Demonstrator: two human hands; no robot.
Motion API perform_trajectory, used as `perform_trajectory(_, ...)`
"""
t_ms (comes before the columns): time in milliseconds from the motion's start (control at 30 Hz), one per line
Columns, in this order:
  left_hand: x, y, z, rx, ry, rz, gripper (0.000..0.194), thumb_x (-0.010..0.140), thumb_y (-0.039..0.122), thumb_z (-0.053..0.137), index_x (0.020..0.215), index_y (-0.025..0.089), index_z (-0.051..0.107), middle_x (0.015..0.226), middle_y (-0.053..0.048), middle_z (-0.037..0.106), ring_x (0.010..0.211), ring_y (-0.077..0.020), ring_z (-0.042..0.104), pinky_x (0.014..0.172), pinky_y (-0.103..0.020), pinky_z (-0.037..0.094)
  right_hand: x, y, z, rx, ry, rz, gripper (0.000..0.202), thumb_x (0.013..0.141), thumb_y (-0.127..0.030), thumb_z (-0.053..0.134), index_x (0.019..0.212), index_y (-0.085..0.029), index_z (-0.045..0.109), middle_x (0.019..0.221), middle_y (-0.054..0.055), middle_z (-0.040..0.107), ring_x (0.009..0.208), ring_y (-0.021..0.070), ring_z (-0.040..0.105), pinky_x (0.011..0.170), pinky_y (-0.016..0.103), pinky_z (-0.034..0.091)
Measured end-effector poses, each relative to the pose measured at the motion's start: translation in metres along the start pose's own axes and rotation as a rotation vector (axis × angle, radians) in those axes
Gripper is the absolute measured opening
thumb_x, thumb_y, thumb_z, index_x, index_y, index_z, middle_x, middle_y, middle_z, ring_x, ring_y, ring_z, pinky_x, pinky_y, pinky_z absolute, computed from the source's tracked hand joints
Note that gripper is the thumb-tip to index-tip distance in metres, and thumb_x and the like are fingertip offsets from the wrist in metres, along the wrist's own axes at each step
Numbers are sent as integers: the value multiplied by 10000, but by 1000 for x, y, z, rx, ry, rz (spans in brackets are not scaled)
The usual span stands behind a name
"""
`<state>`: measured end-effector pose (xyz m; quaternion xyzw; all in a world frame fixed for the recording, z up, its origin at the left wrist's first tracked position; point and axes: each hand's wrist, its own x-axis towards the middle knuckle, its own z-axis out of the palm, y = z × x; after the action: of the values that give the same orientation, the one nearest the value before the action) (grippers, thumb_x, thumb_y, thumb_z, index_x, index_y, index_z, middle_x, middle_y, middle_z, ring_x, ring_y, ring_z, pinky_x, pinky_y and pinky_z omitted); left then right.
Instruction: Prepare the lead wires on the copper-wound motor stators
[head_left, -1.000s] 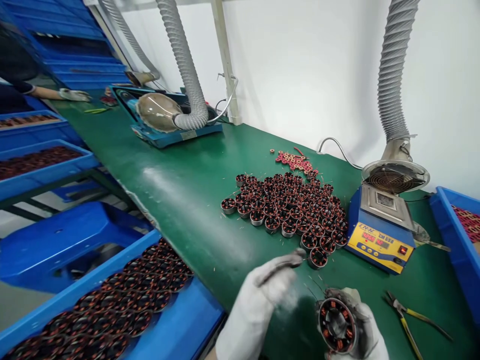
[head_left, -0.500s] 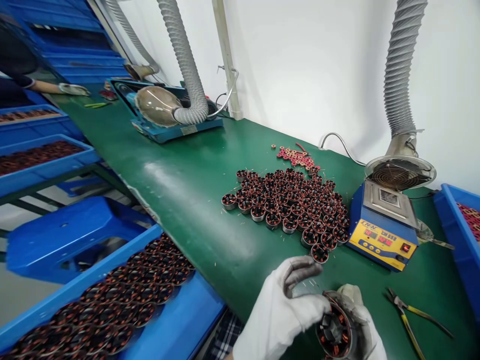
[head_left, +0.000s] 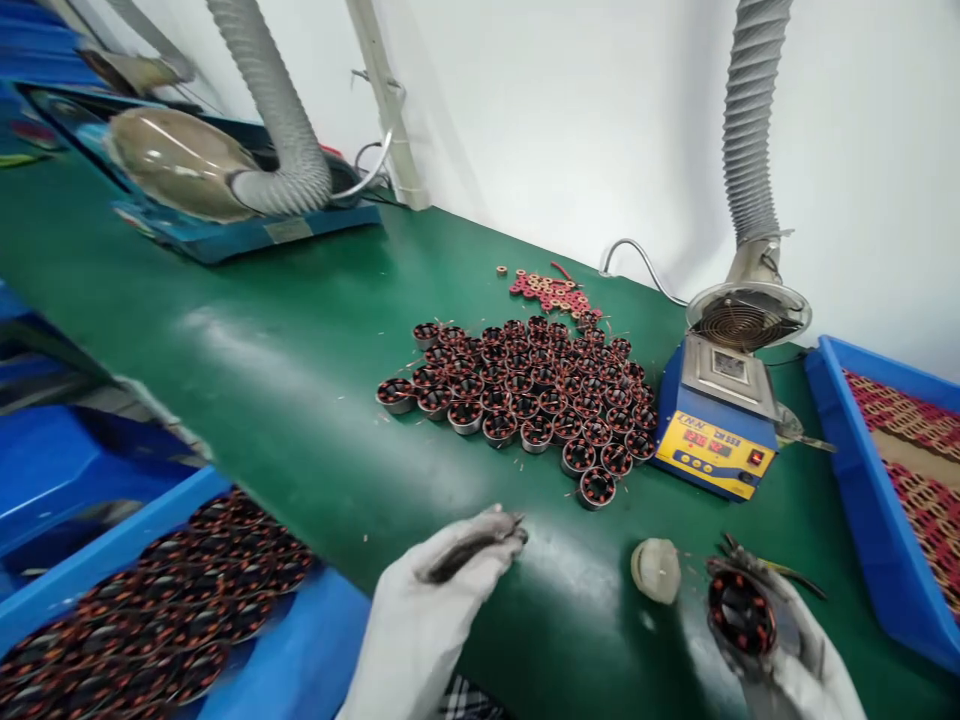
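Green bench (head_left: 300,380); right hand (head_left: 780,650) grips wound stator (head_left: 741,612); labels unreadable

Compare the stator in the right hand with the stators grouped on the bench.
The held stator is lifted and tipped on its side in the gloved right hand; the grouped stators sit flat on the green bench, openings up. It is alone, while they are packed close in rows. Both show copper windings in a dark ring.

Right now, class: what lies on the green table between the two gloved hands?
In the head view, a small pale round object lies between left hand and right hand.
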<state>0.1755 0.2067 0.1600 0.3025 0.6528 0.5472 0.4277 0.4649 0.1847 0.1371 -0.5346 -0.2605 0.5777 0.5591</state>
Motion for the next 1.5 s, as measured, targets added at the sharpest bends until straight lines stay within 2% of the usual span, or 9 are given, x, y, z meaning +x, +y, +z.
perform_trajectory(100, 2, -39, -14, 426, -63, 421, 138, 747, 379, 702, 775, 261, 768, 844, -28, 804, 899, -257, 756, 861, -340, 608, 10, -17, -13, -32, 115, 1, 495, 615, -368, 891, 1077, -276, 738, 1093, 123, 772, 904, 323, 747, 684, 358, 620)
perform_trajectory(200, 8, -70, -19, 723, -84, 856, 143, 848, 342, 616, 828, 266, 735, 799, -18, 793, 756, -240, 758, 775, -349, 627, 18, -16, -13, -128, 137, -20, 504, 558, -393, 915, 1003, -233, 741, 869, 115, 797, 635, 282, 727, 482, 318, 558)
perform_trajectory(300, 12, -82, -18, 869, -83, 1013, 136, 889, 274, 561, 905, 255, 695, 849, -27, 791, 761, -229, 752, 719, -330, 615, 22, -7, -7, -215, 126, -31, 504, 507, -363, 938, 946, -208, 743, 693, 71, 766, 409, 184, 600, 352, 261, 442)
perform_trajectory(533, 8, -80, -9, 986, -75, 1091, 118, 912, 254, 540, 971, 217, 636, 876, -52, 782, 796, -230, 740, 767, -350, 583, 20, 13, 2, -247, 176, -63, 457, 488, -266, 937, 894, -212, 737, 763, 78, 784, 655, 271, 737, 519, 316, 586)
perform_trajectory(667, 7, -79, -8, 1017, -64, 1106, 146, 949, 273, 499, 950, 215, 632, 857, -44, 777, 805, -225, 733, 773, -358, 565, 15, 20, 2, -431, 130, -31, 495, 501, -260, 925, 955, -224, 731, 853, 84, 799, 737, 281, 757, 591, 320, 620)
perform_trajectory(800, 8, -80, -6, 1018, -58, 1114, 185, 985, 260, 462, 941, 198, 630, 849, -46, 772, 811, -208, 727, 777, -348, 554, 13, 8, -5, -546, 38, -88, 458, 630, -311, 859, 1056, -242, 706, 933, 87, 799, 818, 275, 764, 713, 334, 637)
perform_trajectory(1000, 8, -79, -7, 1013, -68, 1116, 196, 992, 260, 468, 942, 183, 642, 857, -65, 768, 824, -209, 714, 784, -353, 548, 29, -19, -19, -776, -221, -557, 375, 836, -264, 734, 1193, -329, 636, 1290, 109, 644, 1114, 276, 682, 833, 342, 626)
perform_trajectory(1167, 9, -78, -7, 1028, -69, 1131, 197, 993, 245, 460, 936, 178, 637, 845, -70, 766, 809, -214, 709, 770, -365, 549, 46, -9, -10, -1106, -336, -930, 333, 920, -114, 592, 1191, -306, 594, 1238, 92, 589, 1160, 214, 630, 954, 324, 565)
perform_trajectory(1500, 10, -79, -10, 1051, -89, 1108, 198, 985, 243, 452, 941, 186, 637, 842, -59, 768, 814, -218, 711, 785, -367, 560, 52, 11, -19, -1349, -434, -1046, 367, 940, -43, 484, 1236, -243, 565, 1263, 157, 519, 1079, 253, 672, 869, 408, 609)
